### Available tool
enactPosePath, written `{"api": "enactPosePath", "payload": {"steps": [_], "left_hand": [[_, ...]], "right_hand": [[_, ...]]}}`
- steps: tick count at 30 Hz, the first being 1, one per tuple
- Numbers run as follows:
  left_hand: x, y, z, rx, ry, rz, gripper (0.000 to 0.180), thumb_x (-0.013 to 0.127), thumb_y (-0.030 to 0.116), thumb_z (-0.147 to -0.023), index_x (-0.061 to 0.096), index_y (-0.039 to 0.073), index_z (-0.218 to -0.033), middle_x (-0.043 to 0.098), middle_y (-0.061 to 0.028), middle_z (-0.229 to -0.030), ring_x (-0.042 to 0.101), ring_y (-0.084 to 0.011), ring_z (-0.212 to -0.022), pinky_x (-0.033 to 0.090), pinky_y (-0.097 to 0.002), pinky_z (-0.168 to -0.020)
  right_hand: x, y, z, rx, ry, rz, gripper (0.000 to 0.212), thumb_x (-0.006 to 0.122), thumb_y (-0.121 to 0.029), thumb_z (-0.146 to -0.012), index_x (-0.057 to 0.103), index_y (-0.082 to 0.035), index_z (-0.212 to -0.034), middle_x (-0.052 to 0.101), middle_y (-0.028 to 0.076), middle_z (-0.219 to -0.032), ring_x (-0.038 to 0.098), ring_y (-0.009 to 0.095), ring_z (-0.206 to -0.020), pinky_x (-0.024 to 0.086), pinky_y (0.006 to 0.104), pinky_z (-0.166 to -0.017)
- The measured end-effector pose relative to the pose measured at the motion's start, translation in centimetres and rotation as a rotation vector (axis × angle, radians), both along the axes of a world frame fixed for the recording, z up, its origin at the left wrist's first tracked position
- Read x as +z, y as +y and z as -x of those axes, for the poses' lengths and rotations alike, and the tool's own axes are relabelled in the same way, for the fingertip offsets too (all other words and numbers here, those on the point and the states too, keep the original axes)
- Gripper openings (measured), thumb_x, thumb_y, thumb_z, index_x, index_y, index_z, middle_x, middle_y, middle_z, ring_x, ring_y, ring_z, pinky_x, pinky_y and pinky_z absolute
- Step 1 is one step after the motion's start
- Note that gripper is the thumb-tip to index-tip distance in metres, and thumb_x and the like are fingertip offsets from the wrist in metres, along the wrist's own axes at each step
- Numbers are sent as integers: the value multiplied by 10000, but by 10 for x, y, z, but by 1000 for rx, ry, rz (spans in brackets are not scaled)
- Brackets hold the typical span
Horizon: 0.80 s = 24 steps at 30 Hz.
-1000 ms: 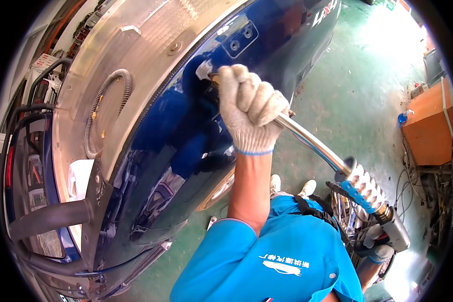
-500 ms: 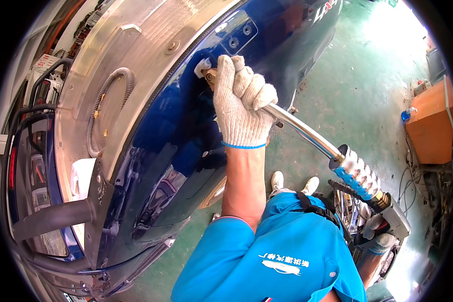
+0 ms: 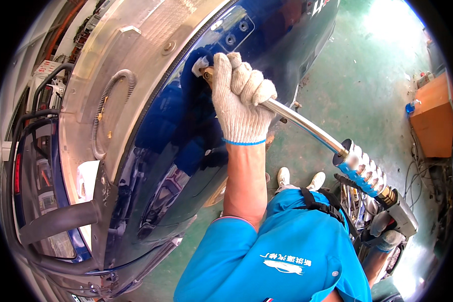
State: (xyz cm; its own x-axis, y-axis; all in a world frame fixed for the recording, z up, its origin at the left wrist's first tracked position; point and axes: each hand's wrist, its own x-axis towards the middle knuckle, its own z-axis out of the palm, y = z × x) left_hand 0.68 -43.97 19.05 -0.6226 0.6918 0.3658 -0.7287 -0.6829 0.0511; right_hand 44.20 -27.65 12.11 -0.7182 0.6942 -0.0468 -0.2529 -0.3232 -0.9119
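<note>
A slide hammer dent puller [image 3: 307,122] slants from a dark blue vehicle panel [image 3: 186,116] down to the right. My left hand [image 3: 242,98], in a white knit glove, wraps round its chrome rod close to the panel. Just past the thumb, the brass-coloured tip [image 3: 207,74] meets a whitish piece [image 3: 200,65] against the blue paint. Farther down the rod sits the ribbed chrome sliding weight [image 3: 363,168]. My right hand [image 3: 389,240], also gloved, is closed on the grey and black grip [image 3: 401,217] at the far end; some of its fingers are hidden.
A bare metal vehicle bed [image 3: 136,55] with a grey corrugated hose [image 3: 99,113] lies left of the panel. A thick dark bar [image 3: 60,221] crosses at lower left. An orange cabinet [image 3: 435,121] and loose cables stand right, on the green floor [image 3: 347,90].
The view has shifted slightly, so the panel and floor sit a little differently. Both hands keep their hold, and the weight stays near the grip end.
</note>
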Motion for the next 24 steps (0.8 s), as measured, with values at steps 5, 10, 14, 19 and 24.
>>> {"api": "enactPosePath", "payload": {"steps": [5, 10, 14, 19, 24], "left_hand": [[-2, 30, -57, 229, -76, 254, 561, 583, 499, -983, 597, 47, -1315, 676, -99, -1073, 640, -213, -946, 512, -449, -1045], [-15, 54, -173, -53, -26, 315, 340, 491, 328, -1033, 610, 49, -1184, 630, -116, -904, 643, -268, -898, 480, -530, -989], [-14, 58, -147, -63, 41, 217, 230, 564, 284, -1016, 625, 94, -1129, 645, -66, -796, 663, -218, -808, 528, -466, -941], [-24, 57, -172, 2, 155, 245, 482, 442, 455, -1049, 554, 47, -1280, 682, -130, -1046, 667, -263, -978, 511, -495, -987], [-2, 19, -78, 304, -158, 504, 446, 529, 429, -1028, 617, 23, -1192, 680, -114, -1076, 658, -238, -962, 554, -424, -909]], "right_hand": [[7, -1, -4, -73, -103, -8, 726, 867, -512, -723, 610, 61, -1087, 659, 102, -809, 579, 143, -470, 436, 245, -406], [4, 0, 2, -38, -13, 18, 719, 867, -502, -722, 610, 62, -1086, 657, 103, -803, 575, 145, -466, 432, 248, -402], [3, 4, -5, -43, 33, 26, 713, 871, -483, -721, 606, 67, -1091, 655, 106, -793, 572, 148, -462, 431, 252, -399], [1, 3, -10, -4, 55, 45, 706, 875, -459, -720, 602, 72, -1098, 653, 109, -781, 569, 151, -457, 429, 257, -395], [3, 5, -15, 1, 71, 36, 701, 880, -435, -718, 598, 77, -1104, 651, 112, -768, 566, 155, -453, 427, 263, -391]]}}
